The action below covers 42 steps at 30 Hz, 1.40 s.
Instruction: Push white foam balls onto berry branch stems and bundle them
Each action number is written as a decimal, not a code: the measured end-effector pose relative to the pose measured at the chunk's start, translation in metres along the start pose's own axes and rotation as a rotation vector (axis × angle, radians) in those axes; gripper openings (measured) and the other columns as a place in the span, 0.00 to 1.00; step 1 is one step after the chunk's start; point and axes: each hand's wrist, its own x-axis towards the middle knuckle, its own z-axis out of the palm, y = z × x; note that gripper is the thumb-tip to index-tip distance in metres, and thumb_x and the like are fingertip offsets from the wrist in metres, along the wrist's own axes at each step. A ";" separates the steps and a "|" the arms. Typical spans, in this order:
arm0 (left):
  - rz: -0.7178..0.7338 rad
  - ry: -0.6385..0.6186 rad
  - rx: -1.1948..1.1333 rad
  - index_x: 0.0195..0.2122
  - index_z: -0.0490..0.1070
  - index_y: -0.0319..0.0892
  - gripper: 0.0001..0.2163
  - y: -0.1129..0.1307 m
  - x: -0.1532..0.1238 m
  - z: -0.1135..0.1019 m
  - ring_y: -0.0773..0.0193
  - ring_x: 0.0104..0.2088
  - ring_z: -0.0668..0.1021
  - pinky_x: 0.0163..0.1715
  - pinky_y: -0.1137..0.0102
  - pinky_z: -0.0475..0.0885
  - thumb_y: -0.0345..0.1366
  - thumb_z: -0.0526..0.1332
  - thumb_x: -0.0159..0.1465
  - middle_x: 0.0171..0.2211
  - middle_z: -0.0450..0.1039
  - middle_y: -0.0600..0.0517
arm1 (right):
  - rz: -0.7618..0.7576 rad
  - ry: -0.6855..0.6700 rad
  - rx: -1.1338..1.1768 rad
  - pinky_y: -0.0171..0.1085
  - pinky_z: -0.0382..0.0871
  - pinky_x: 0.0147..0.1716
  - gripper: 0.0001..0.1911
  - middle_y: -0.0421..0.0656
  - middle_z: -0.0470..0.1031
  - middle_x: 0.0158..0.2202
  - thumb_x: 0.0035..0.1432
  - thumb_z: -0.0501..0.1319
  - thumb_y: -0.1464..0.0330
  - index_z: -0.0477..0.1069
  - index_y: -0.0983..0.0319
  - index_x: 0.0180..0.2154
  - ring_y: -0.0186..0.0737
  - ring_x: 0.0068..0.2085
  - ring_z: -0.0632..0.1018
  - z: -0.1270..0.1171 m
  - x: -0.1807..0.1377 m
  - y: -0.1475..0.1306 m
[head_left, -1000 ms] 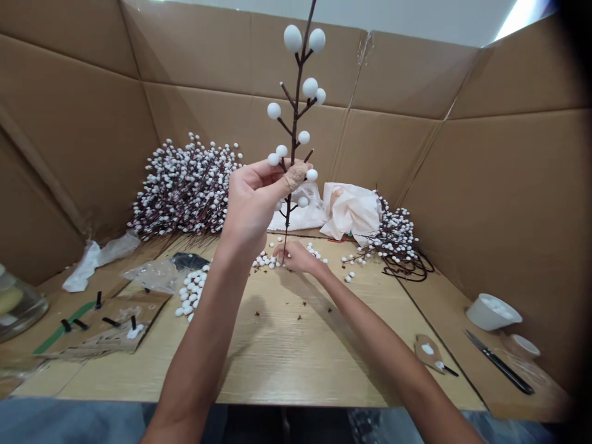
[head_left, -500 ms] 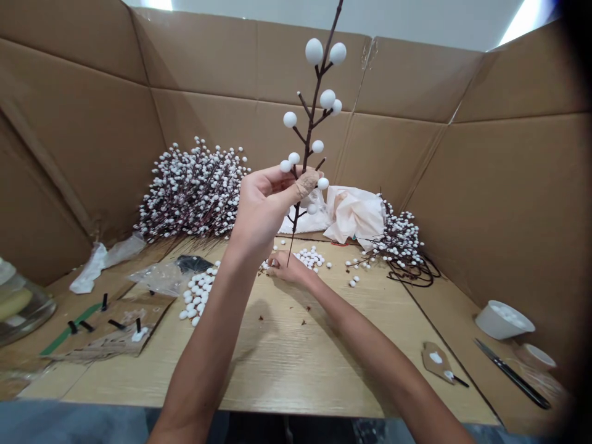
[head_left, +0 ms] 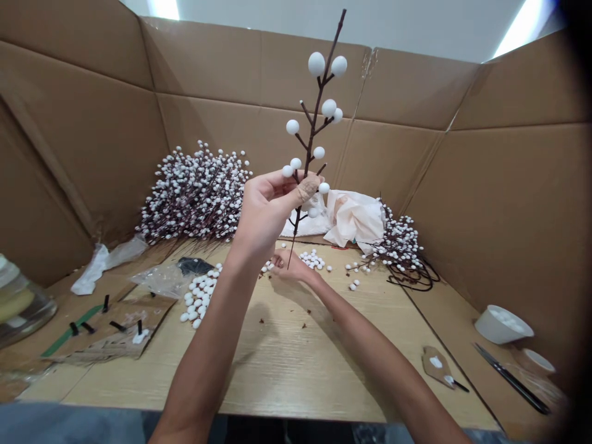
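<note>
Raised in front of me, my left hand (head_left: 272, 200) pinches a brown artificial berry branch (head_left: 311, 139) between thumb and fingers. The branch stands nearly upright, its tip leaning right, and bears several white berries; at least two twigs have bare ends. A tan covering wraps the left thumb. Farther down and behind the branch's thin wire end, my right hand (head_left: 292, 266) rests low at the table among loose white berries (head_left: 314, 259). Its fingers are curled together, and what they hold, if anything, is hidden. Another group of loose berries (head_left: 200, 297) lies left of my left forearm.
Cardboard walls surround the wooden table (head_left: 296, 357). Finished-looking berry branches (head_left: 194, 191) are heaped back left, with a smaller bunch (head_left: 400, 240) back right. A white tub (head_left: 504, 324) and a knife (head_left: 513, 379) lie right. Cardboard with black sticks (head_left: 115, 324) lies left, near a clear bottle (head_left: 23, 302).
The view has tilted up slightly, so the branch's whole tip now shows. My left hand still grips the branch, and my right hand stays by the loose berries.
</note>
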 end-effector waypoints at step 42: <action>-0.079 -0.143 0.018 0.27 0.80 0.44 0.04 -0.009 -0.022 0.041 0.65 0.29 0.78 0.31 0.72 0.74 0.34 0.71 0.50 0.28 0.78 0.52 | -0.483 0.570 0.775 0.41 0.76 0.44 0.09 0.38 0.76 0.34 0.53 0.66 0.61 0.73 0.58 0.33 0.35 0.37 0.79 -0.145 -0.122 -0.140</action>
